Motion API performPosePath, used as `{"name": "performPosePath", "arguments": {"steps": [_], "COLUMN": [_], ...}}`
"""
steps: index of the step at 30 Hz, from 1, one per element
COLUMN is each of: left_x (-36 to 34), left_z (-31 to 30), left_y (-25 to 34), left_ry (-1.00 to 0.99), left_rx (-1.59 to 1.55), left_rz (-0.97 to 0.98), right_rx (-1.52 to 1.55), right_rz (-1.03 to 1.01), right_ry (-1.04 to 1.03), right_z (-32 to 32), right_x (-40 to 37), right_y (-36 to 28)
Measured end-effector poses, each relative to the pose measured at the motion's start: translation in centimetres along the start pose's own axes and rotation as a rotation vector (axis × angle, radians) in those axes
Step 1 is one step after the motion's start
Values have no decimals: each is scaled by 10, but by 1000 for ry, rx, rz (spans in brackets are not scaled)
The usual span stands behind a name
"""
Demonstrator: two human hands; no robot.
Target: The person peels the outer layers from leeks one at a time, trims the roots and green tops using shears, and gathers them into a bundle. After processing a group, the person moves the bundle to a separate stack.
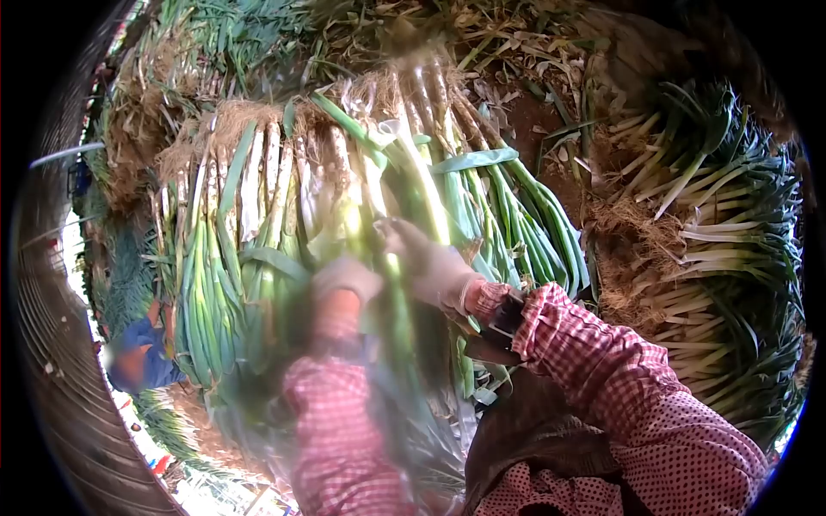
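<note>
Over the middle of the rooted leeks (422, 176), the right hand (437, 271) has its fingers partly curled beside the stalks; whether they grip one cannot be told. The left hand (347, 277) is blurred among them, its finger opening and hold unreadable. Hurried pulling could snag crossing leaves (475, 161) and tear them.

The left hand (346, 277) reaches forward, blurred, near the right hand (428, 265), which angles inward, fingers (394, 234) curled.
</note>
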State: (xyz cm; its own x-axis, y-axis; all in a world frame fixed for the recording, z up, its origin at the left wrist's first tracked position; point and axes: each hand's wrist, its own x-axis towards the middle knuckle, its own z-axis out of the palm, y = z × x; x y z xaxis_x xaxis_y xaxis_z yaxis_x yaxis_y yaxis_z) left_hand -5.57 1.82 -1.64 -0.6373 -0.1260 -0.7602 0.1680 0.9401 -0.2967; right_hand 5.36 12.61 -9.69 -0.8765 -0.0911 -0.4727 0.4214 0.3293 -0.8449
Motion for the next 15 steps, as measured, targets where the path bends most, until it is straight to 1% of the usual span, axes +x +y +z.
{"name": "performPosePath", "arguments": {"steps": [1,2,4,5,6,8,9,11,13,15], "left_x": [-5,-2,19,25,21,33,43,39,5,30], "left_z": [-3,5,20,22,21,35,46,58,35,83], "left_y": [-1,-8,-31,-40,-47,-66,-78,-95,-84,-112], "left_ry": [-6,53,-78,-142,-199,-274,-309,-204,-290,9], "left_rx": [8,-36,-244,-348,-552,-598,-618,-758,-875,-802], "left_rz": [-11,-11,123,196,171,340,422,661,486,702], "right_rx": [27,125,259,273,286,248,196,364,214,313], "right_rz": [-3,24,106,68,31,-19,-34,46,-48,5], "right_ry": [9,-15,-183,-147,-113,-53,-26,24,18,75], "right_z": [-3,-5,-33,-31,-27,-20,-19,-33,-24,-23], "right_x": [-1,-12,-47,-50,-51,-38,-15,14,34,21], "right_y": [-4,-6,-34,-32,-28,-21,-22,-39,-32,-18]}}
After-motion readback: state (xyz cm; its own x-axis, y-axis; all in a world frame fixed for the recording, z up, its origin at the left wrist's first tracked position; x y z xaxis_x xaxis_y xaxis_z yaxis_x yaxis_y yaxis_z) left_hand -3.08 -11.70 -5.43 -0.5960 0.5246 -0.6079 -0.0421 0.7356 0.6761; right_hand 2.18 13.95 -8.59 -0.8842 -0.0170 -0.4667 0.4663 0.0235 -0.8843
